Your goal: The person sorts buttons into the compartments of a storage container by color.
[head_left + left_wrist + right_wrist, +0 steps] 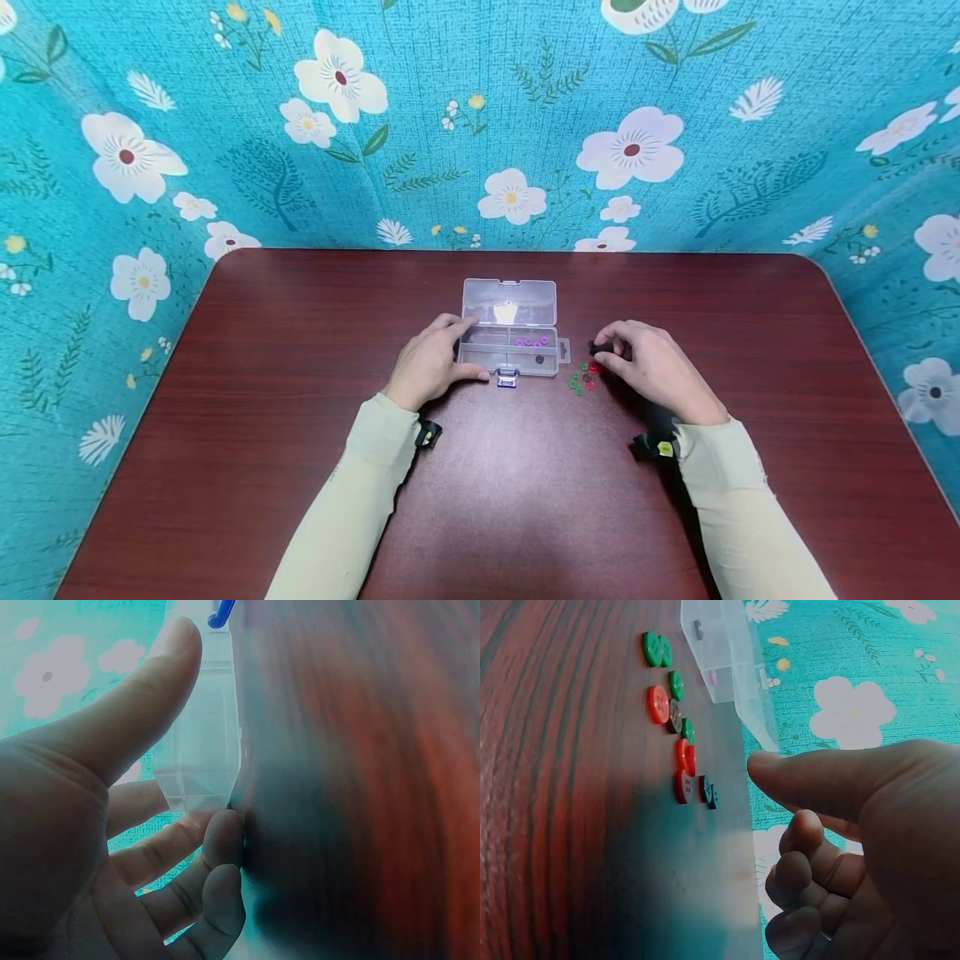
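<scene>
A clear plastic compartment box point(487, 359) lies with its lid point(534, 312) swung back. Purple buttons point(528, 342) sit in its back right compartment and one dark button point(540, 359) in the front right. My left hand point(429, 360) holds the box's left end, thumb along the front and fingers at the side and back. Right of the box lie loose green buttons point(676, 685), red buttons point(658, 703), a brown button point(675, 716) and dark buttons point(706, 789). Just above the dark ones is my right hand point(648, 367), fingers loosely bent, thumb apart, nothing seen between them.
A blue latch point(507, 379) sticks out from the box's front, and a hanging tab point(564, 350) from its right side. The brown wooden table point(300, 375) reaches back to a blue flowered cloth point(450, 125).
</scene>
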Motion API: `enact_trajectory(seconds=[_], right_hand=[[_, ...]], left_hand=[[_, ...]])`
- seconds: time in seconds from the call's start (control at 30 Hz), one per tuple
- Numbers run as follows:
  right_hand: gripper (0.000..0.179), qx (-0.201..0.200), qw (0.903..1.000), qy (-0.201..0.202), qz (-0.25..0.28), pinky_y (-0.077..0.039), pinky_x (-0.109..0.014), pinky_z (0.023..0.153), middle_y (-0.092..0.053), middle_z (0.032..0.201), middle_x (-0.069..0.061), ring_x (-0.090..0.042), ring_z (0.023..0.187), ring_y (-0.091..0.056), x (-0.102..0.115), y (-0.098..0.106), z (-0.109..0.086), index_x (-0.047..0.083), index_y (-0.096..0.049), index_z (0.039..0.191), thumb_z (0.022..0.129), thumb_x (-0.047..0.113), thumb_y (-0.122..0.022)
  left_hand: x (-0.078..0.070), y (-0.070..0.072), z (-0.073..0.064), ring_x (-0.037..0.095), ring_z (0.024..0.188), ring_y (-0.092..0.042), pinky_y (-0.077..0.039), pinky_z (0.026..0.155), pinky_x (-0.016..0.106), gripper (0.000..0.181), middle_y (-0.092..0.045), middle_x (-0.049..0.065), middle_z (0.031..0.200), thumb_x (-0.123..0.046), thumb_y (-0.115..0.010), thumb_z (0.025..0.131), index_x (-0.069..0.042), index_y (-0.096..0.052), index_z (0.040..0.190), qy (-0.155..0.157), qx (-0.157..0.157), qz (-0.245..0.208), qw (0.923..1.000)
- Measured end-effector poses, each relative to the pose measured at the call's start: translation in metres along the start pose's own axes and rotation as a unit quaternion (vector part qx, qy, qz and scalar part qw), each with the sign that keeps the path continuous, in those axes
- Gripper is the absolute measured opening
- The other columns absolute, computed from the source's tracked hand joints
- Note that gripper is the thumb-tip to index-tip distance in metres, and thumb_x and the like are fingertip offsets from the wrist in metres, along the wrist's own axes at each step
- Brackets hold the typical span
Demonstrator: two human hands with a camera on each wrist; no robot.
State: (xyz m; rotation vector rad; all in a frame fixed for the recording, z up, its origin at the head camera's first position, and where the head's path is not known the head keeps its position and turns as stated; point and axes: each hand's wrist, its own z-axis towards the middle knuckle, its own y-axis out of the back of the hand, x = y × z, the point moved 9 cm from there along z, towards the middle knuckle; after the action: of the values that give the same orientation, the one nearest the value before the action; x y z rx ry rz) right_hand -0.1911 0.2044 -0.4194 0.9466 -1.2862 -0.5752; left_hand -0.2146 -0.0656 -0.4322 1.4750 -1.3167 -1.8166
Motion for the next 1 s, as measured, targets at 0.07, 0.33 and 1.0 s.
enact_trajectory(seconds=[0.07,0.33,1.0], right_hand=[[0.010,0.000,1.0000,0.001,-0.003,-0.041,-0.034,0.065,-0.055,0.083,0.000,-0.017,0.074,-0.049,-0.001,-0.001,0.001,0.015,-0.070,0.103,0.093,0.015,-0.072],[0.009,-0.002,0.9998,0.018,-0.012,-0.041,-0.034,0.065,-0.055,0.081,0.001,-0.016,0.073,-0.050,-0.004,-0.004,0.004,0.015,-0.071,0.100,0.092,0.015,-0.073],[0.008,0.019,0.9997,0.009,-0.016,-0.041,-0.034,0.065,-0.056,0.080,0.000,-0.017,0.072,-0.050,-0.009,-0.012,0.010,0.014,-0.073,0.100,0.092,0.013,-0.074]], left_hand=[[0.000,-0.001,0.000,0.023,0.106,-0.062,-0.053,0.086,0.044,0.090,-0.056,0.006,0.136,-0.051,-0.086,0.074,-0.016,-0.051,0.149,0.002,0.002,0.000,1.0000],[0.001,-0.001,0.000,0.022,0.106,-0.062,-0.053,0.086,0.043,0.090,-0.056,0.006,0.136,-0.051,-0.086,0.074,-0.015,-0.052,0.149,0.000,0.001,0.003,1.0000],[-0.001,0.002,-0.001,0.023,0.108,-0.062,-0.052,0.087,0.043,0.090,-0.056,0.007,0.136,-0.050,-0.086,0.074,-0.013,-0.051,0.149,-0.002,0.000,0.001,1.0000]])
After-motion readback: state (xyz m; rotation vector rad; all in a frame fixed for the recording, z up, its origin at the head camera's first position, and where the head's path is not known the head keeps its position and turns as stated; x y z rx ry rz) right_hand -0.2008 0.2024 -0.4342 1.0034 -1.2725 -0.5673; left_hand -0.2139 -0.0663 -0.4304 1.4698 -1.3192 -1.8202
